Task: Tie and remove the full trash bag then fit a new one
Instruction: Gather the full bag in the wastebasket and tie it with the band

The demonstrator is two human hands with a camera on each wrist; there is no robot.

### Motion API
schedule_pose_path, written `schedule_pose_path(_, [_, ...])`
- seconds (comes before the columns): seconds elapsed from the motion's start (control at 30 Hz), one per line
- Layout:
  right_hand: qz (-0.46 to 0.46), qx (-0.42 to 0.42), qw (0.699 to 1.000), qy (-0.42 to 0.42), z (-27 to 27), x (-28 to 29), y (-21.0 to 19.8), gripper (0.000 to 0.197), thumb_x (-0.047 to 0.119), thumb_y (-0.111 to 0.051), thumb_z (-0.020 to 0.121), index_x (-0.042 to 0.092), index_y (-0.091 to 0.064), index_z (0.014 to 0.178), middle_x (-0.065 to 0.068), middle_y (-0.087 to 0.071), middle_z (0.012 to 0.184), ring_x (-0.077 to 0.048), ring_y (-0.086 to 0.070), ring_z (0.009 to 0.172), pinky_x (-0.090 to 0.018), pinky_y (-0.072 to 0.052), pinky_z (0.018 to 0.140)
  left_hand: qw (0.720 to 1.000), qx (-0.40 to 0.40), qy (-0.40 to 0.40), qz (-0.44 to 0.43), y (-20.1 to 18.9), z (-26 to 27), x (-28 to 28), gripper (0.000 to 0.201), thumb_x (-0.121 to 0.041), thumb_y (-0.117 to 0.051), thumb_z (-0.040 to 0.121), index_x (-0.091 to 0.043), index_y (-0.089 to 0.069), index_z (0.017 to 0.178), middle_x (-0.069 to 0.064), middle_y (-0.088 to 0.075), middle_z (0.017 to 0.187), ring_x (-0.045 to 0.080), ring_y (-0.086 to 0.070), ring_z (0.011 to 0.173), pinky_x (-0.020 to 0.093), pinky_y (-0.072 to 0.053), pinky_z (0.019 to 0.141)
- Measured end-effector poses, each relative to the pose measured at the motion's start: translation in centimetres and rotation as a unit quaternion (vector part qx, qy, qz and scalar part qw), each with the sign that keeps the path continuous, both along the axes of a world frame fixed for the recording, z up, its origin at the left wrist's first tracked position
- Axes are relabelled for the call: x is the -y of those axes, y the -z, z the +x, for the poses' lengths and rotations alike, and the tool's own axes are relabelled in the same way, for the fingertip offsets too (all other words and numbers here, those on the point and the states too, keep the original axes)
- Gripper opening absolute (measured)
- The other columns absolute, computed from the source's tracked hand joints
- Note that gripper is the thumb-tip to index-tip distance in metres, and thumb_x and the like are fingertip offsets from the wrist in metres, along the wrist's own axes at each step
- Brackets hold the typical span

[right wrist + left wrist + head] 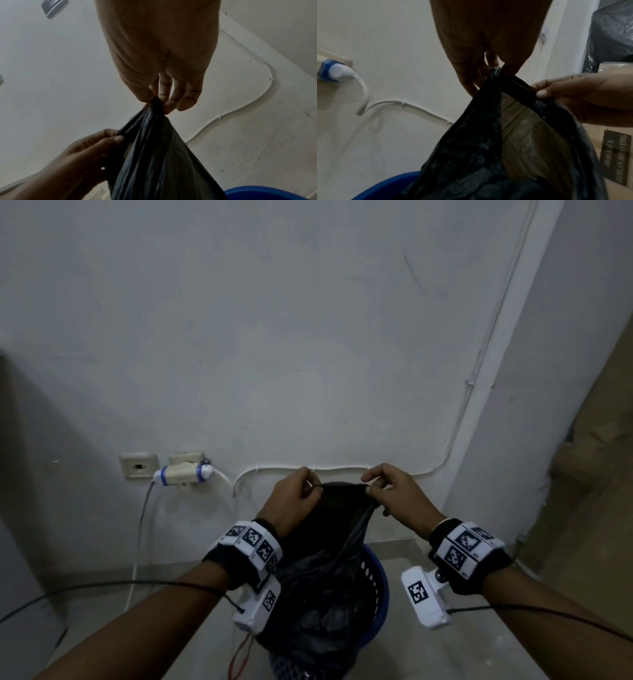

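Observation:
A black trash bag [322, 559] rises out of a blue perforated bin [376, 587] on the floor. My left hand [301, 494] pinches the left corner of the bag's top edge. My right hand [383, 487] pinches the right corner, so the rim is stretched between them above the bin. In the left wrist view the left hand [493, 67] grips the bag [479, 148] with the right hand [556, 93] beside it. The right wrist view shows the right hand [159, 100] pinching a gathered point of the bag [154, 155], the left hand [106, 139] lower left.
A white wall stands close behind the bin, with a socket and white-blue plug [181, 474] and a clipped cable [308, 469]. A red cord [239, 655] lies by the bin. Cardboard boxes [616, 135] stand at the right. Tiled floor [479, 655] surrounds the bin.

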State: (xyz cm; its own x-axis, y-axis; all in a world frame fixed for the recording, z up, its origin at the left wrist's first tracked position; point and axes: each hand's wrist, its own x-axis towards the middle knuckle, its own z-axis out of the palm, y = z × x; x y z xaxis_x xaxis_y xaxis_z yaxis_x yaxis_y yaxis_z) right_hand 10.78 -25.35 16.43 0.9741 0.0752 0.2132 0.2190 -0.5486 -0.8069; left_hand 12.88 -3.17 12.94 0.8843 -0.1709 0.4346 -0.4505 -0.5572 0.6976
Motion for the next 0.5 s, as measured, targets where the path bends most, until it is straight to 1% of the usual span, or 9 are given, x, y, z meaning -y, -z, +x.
schedule_pose_path(0.03, [-0.005,-0.005,1.000,0.004,0.1,0.0,0.0,0.011,0.010,-0.059,0.092,0.015,-0.062,0.101,-0.006,-0.059,0.076,-0.016,-0.058,0.066,-0.028,-0.044,0.054,1.000,0.009,0.001,-0.006,-0.6,0.0,-0.1,0.005,-0.017,-0.062,0.087,-0.016,-0.058,0.088,0.001,-0.055,0.066,0.009,-0.049,0.058,0.016,-0.036,0.055])
schedule_pose_path(0.07, [-0.014,-0.005,1.000,0.006,0.2,-0.1,-0.1,0.011,0.010,-0.060,0.091,0.014,-0.063,0.101,-0.007,-0.059,0.075,-0.015,-0.057,0.064,-0.026,-0.043,0.052,1.000,0.013,0.005,-0.007,-1.2,0.2,-0.2,0.005,-0.015,-0.063,0.086,-0.015,-0.059,0.089,0.001,-0.052,0.064,0.008,-0.047,0.056,0.016,-0.034,0.053])
schedule_pose_path(0.13, [-0.026,0.008,1.000,0.005,0.3,-0.6,-0.5,0.011,0.010,-0.061,0.090,0.013,-0.063,0.101,-0.008,-0.058,0.070,-0.016,-0.055,0.059,-0.025,-0.042,0.050,1.000,0.023,0.011,0.008,-2.4,0.5,-0.5,0.007,-0.013,-0.064,0.086,-0.014,-0.060,0.090,0.000,-0.052,0.067,0.009,-0.046,0.059,0.015,-0.033,0.053])
schedule_pose_path(0.2, [-0.031,0.020,0.999,0.005,0.4,-1.0,-0.8,0.013,0.010,-0.062,0.089,0.014,-0.061,0.102,-0.005,-0.056,0.068,-0.016,-0.052,0.058,-0.027,-0.041,0.053,0.999,0.037,-0.003,0.008,-3.3,0.8,-0.8,0.005,-0.013,-0.063,0.087,-0.014,-0.061,0.092,-0.002,-0.052,0.066,0.007,-0.046,0.060,0.014,-0.033,0.055])
schedule_pose_path(0.23, [-0.043,0.018,0.999,0.004,0.5,-1.1,-0.8,0.015,0.010,-0.063,0.089,0.015,-0.059,0.103,-0.004,-0.056,0.069,-0.015,-0.050,0.058,-0.026,-0.040,0.054,0.999,0.041,-0.013,-0.002,-3.7,1.0,-1.1,0.004,-0.013,-0.061,0.089,-0.013,-0.060,0.092,-0.002,-0.052,0.064,0.007,-0.046,0.058,0.015,-0.032,0.055])
schedule_pose_path(0.33, [-0.138,-0.004,0.990,-0.005,0.5,-1.6,-0.6,0.016,0.010,-0.063,0.087,0.017,-0.061,0.101,0.001,-0.058,0.072,-0.010,-0.051,0.059,-0.020,-0.037,0.053,0.998,0.055,-0.029,-0.015,-4.2,1.3,-1.7,0.006,-0.015,-0.060,0.090,-0.010,-0.059,0.094,-0.002,-0.051,0.063,0.009,-0.046,0.058,0.027,-0.035,0.062])
schedule_pose_path(0.4, [-0.148,0.002,0.989,-0.005,0.5,-1.8,-0.2,0.012,0.007,-0.061,0.086,0.018,-0.067,0.089,0.002,-0.064,0.080,-0.012,-0.058,0.070,-0.021,-0.041,0.061,0.999,0.047,-0.015,0.016,-3.9,1.3,-1.7,0.019,-0.027,-0.064,0.089,-0.015,-0.061,0.103,0.000,-0.056,0.083,0.009,-0.050,0.073,0.029,-0.041,0.073])
schedule_pose_path(0.43, [-0.130,0.007,0.992,0.000,0.4,-2.0,-0.1,0.015,0.006,-0.061,0.085,0.018,-0.069,0.083,0.001,-0.067,0.082,-0.013,-0.061,0.074,-0.023,-0.043,0.064,0.998,0.034,0.006,0.047,-3.7,1.2,-1.6,0.033,-0.037,-0.067,0.086,-0.019,-0.060,0.112,0.001,-0.055,0.098,0.009,-0.051,0.085,0.028,-0.043,0.082])
schedule_pose_path(0.5, [-0.088,0.011,0.996,0.008,0.4,-2.3,-0.1,0.017,0.006,-0.061,0.083,0.017,-0.071,0.079,0.003,-0.068,0.076,-0.008,-0.062,0.069,-0.022,-0.045,0.060,0.988,-0.003,0.065,0.141,-2.9,1.2,-1.2,0.065,-0.059,-0.068,0.076,-0.029,-0.052,0.130,0.001,-0.052,0.120,0.013,-0.047,0.108,0.030,-0.040,0.096])
